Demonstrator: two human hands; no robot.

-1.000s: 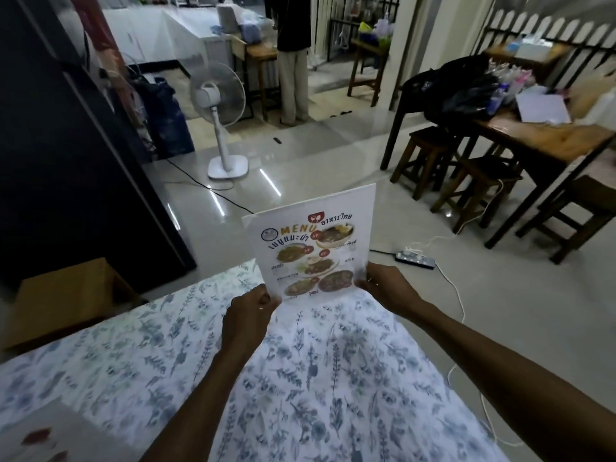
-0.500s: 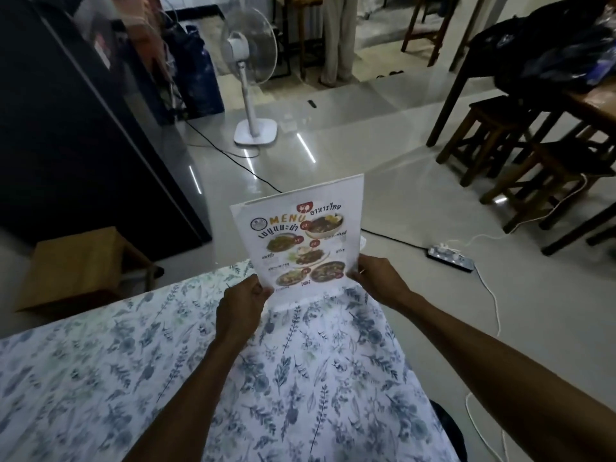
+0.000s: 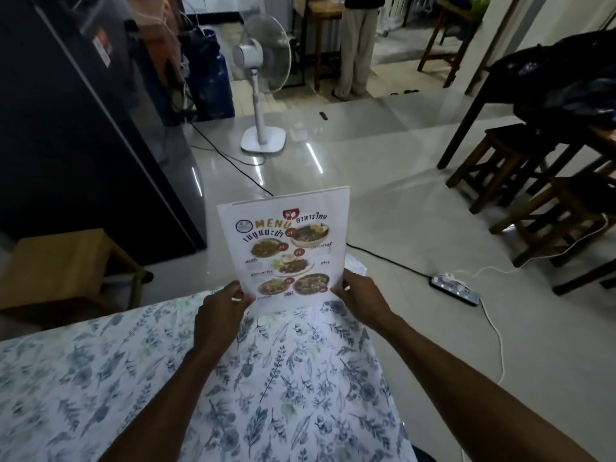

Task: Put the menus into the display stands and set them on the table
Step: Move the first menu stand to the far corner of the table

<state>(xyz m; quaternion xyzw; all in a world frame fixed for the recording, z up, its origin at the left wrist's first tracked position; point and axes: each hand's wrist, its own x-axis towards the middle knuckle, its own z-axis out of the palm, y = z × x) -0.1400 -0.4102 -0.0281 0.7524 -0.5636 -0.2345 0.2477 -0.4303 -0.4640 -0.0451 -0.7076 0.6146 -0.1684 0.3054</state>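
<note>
Menu: a white printed sheet [image 3: 287, 245] with orange "MENU" lettering, Thai script and five photos of dishes, standing upright in the centre of the frame, tilted slightly left; whether it sits in a clear display stand cannot be told.
Menu position: its lower edge is at the far edge of the desk [image 3: 100, 378], which fills the lower left and centre under a white cloth with a blue-grey leaf print.
Hands: the left hand [image 3: 221, 313] grips the sheet's lower left corner, thumb on the front; the right hand [image 3: 361, 300] grips the lower right corner, fingers curled behind.
Behind the menu: a small white crumpled-looking thing [image 3: 355, 266] shows just beyond its right edge, too unclear to identify.
Floor: glossy pale tiles [image 3: 383, 201]; a black cable [image 3: 233, 160] runs across them towards a power strip [image 3: 456, 289] at centre right.
Upper centre: a white pedestal fan [image 3: 263, 85].
Left: a tall black cabinet [image 3: 66, 128] and a low brown wooden stool [image 3: 63, 265].
Right: dark wooden stools [image 3: 520, 161] under a dark table.
Top: a person's legs in light trousers [image 3: 355, 48].
</note>
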